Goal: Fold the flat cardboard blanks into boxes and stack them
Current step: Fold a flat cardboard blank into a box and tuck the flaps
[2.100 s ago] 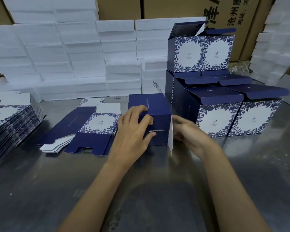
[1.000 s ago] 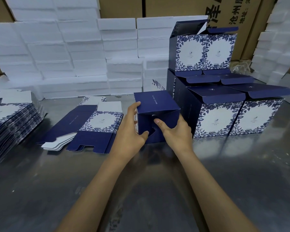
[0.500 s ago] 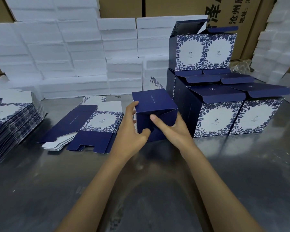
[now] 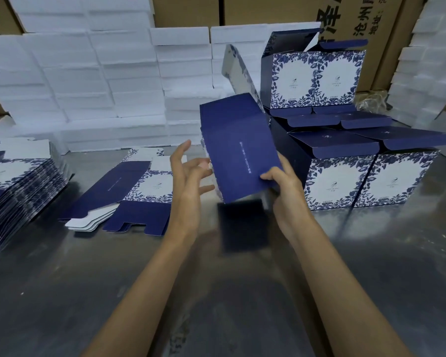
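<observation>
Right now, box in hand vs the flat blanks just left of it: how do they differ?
The held box is opened up into a box shape; the flat blanks lie collapsed. The held box is off the steel table, tilted, gripped by the right hand; the flat blanks rest on the table, untouched. The left hand is open beside the box. Both share navy card with a blue floral print.

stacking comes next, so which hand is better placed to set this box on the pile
Right. The right hand already grips the box, and the stacked boxes sit just beyond it on that side. The left hand is open, off the box.
</observation>
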Motion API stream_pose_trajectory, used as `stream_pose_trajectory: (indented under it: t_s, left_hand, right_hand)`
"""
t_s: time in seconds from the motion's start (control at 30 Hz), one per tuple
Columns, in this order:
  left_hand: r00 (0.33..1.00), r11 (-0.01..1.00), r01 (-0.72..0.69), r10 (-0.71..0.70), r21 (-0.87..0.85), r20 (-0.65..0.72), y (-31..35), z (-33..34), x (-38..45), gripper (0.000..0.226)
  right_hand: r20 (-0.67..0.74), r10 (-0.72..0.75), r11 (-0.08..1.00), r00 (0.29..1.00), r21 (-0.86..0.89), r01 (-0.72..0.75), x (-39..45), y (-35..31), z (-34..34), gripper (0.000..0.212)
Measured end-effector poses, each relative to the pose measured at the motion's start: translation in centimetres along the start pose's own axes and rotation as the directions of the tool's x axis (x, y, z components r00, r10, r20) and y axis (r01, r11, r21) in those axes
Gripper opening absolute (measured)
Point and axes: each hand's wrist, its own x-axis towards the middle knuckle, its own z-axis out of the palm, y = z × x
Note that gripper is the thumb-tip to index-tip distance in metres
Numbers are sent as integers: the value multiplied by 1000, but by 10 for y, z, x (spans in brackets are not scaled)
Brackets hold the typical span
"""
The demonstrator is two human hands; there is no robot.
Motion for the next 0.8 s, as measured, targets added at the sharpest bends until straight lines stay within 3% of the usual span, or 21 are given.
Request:
stream_pose_trajectory:
  t_s: [0.13, 0.33, 0.47, 0.6, 0.67, 0.8]
  left_hand:
    - [1000, 1000, 6, -5, 30, -31, -5, -1, 3, 42]
    - [964, 965, 258, -253, 55, -87, -21, 1, 7, 60]
    - [958, 922, 287, -281, 261, -60, -29, -7, 10, 76]
    - [946, 938, 290, -311, 190, 95, -27, -8, 5, 85]
    - [963, 948, 252, -265, 195, 44, -27, -7, 7, 79]
    - [968, 966, 219, -198, 136, -152, -24, -15, 18, 21]
  right_hand:
    - [-121, -50, 967, 991, -253, 18, -6, 10, 1, 58]
    - [-255, -125, 928, 959, -372, 22, -9, 5, 11, 75]
    - [-231, -162, 925, 960, -373, 66, -16, 0, 19, 74]
    - [-139, -102, 911, 985, -411, 36, -19, -2, 22, 78]
    - [-102, -75, 908, 992, -419, 25, -18, -2, 21, 80]
    - [-90, -21, 937, 996, -350, -12, -17, -4, 17, 65]
